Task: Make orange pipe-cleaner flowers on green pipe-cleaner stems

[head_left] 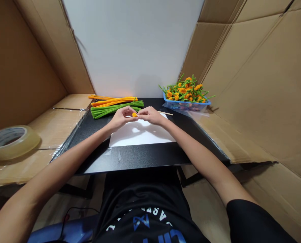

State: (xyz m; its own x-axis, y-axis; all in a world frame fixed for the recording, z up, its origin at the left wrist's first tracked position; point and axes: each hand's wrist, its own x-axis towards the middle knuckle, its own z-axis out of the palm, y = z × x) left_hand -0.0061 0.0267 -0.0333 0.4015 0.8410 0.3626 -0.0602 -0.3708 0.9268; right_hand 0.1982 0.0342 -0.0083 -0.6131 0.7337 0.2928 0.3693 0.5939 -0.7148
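Above the white sheet (142,135), my left hand (123,117) and my right hand (150,115) meet with a small orange fuzzy piece (134,114) between their fingertips. Both hands are closed in a pinch on it. Green fuzzy stems (107,110) lie in a bundle just behind my left hand, with orange fuzzy stems (115,101) behind them. A thin pale stick (165,113) rests on the table to the right of my right hand, partly hidden by it.
A blue basket (188,105) of orange flowers with green stems (188,89) stands at the back right. A large tape roll (26,143) lies on the cardboard at left. Cardboard walls (266,84) flank the black table (140,157).
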